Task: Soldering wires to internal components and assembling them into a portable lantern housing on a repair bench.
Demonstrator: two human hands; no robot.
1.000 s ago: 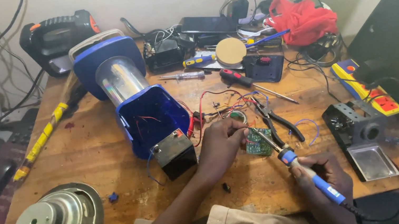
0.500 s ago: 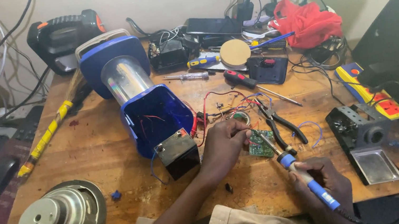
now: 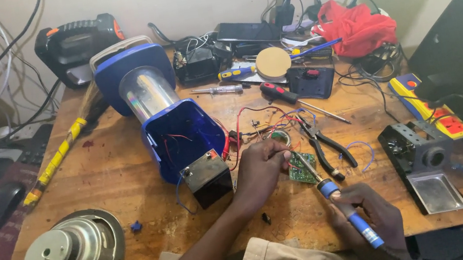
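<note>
My right hand (image 3: 369, 216) grips the blue-handled soldering iron (image 3: 342, 202) like a pen, its tip slanting up to the small green circuit board (image 3: 303, 169) lying flat on the scuffed wooden workbench (image 3: 127, 177). My left hand (image 3: 259, 169) is curled just beside the board, fingers pinched together on something too small to make out. A black rectangular battery (image 3: 207, 177) sits at the open end of the blue lantern housing (image 3: 172, 127), and black-handled pliers (image 3: 326, 146) lie right of the board.
</note>
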